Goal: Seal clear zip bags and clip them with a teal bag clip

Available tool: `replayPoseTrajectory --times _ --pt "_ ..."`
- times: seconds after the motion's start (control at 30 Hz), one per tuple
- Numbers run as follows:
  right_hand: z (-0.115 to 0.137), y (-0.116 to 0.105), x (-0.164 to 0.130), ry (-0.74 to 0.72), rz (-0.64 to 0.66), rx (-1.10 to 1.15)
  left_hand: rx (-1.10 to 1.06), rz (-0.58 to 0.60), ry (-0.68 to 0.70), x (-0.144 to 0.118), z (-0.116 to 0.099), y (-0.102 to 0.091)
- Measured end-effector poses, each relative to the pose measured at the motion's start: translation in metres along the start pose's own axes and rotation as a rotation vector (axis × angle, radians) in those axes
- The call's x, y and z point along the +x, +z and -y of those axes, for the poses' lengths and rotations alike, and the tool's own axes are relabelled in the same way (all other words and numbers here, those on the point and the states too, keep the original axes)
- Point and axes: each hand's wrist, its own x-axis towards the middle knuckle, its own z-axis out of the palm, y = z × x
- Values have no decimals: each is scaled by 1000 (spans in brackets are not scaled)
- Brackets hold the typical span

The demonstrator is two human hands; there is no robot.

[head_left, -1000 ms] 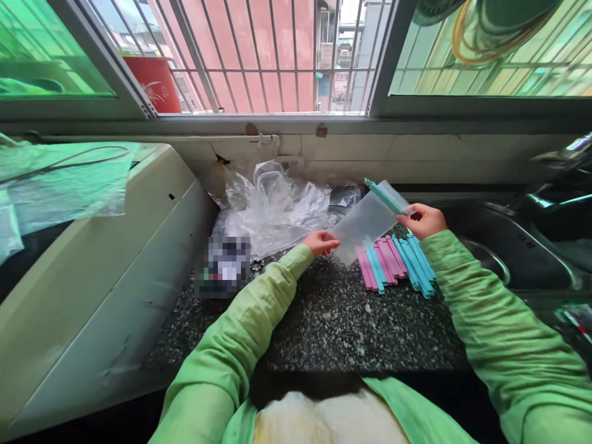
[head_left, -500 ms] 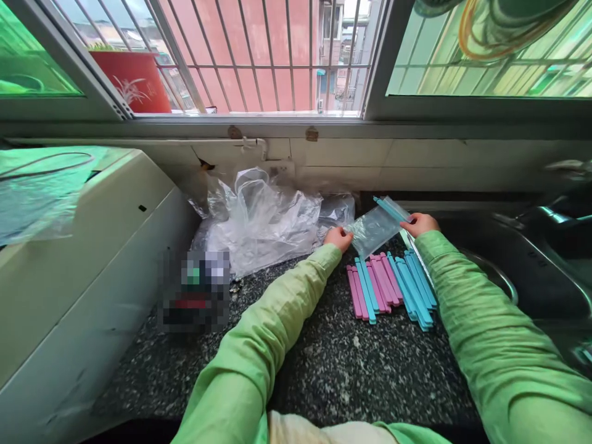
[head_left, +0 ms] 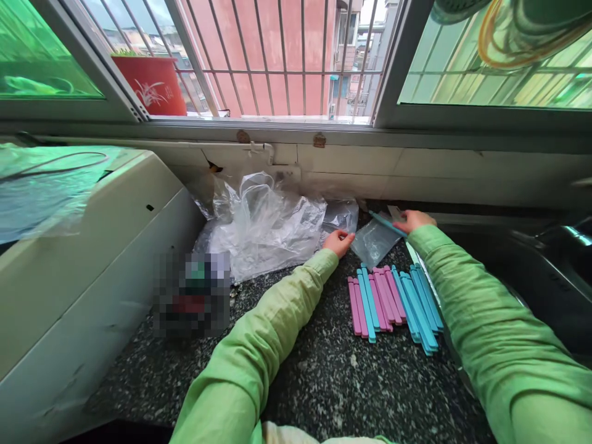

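Here, the right hand is pinching the near end of a blue clip strip, which is running along the upper edge of a small clear bag on the desk, while the left hand is holding its fingertips close together at the bag's left corner, whether gripping the film or only touching it one cannot tell. Pink strips and loose blue strips are lying side by side just in front of the bag, and crumpled clear plastic is spreading out beyond the left hand.
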Motion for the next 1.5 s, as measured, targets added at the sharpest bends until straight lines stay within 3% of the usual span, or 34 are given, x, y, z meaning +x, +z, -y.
replayPoseTrajectory --times 0.17,0.33,0.57,0.77,0.97,1.13,1.27,1.5 --pt "68 3 37 -70 49 -82 -135 9 -62 -11 -10 -8" --pt "123 20 54 -186 185 -161 -95 -31 -51 -8 -8 -13" --pt "139 27 65 -195 252 -136 116 -196 95 -2 -6 -15" --pt "143 -17 63 -238 188 -24 164 -207 187 -31 -33 -21" --pt "147 -75 30 -278 11 56 196 -257 326 -64 -53 -28" --pt "154 -103 -20 -206 -158 192 256 -265 489 -95 -46 -48" --pt "156 -103 -61 -148 -203 411 307 -329 558 -115 -18 -70" --pt "163 -82 -105 -70 -245 662 235 -441 379 -134 39 -104"
